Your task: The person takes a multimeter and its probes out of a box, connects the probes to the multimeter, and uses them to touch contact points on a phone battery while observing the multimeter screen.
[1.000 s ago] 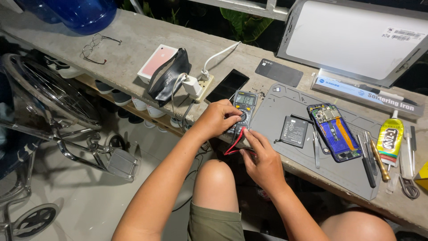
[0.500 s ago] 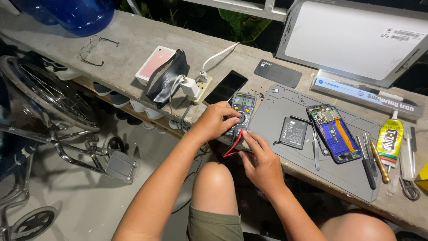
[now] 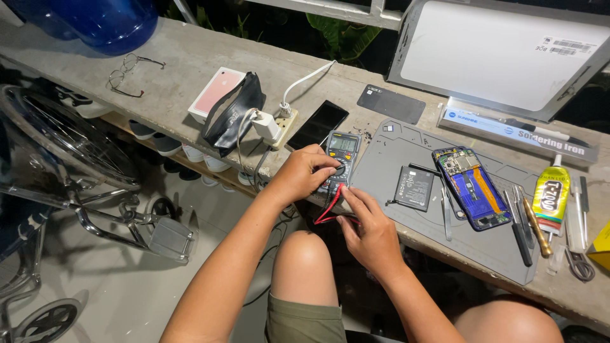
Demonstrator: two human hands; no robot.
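Beside the grey work mat (image 3: 445,244), at its left edge, the multimeter (image 3: 340,159) lies flat on the table (image 3: 210,114) so you can read its screen. Your left hand (image 3: 304,173) has its grip closed on the dial; your right hand (image 3: 368,228), just below, pinches the red probe lead (image 3: 327,206) at its plug end, steadying it near the sockets

Multimeter (image 3: 340,162): dial and lower face hidden under my left hand (image 3: 304,174); display digits too small to tell. Red and black leads (image 3: 327,206): ends lost beneath my right hand (image 3: 368,232). Blue container (image 3: 95,19): cut off by the top edge. Wheelchair (image 3: 57,178): cut off at the left edge. Shoes (image 3: 171,147) under the surface (image 3: 190,60): mostly hidden. Yellow box (image 3: 600,248): only a corner shows.
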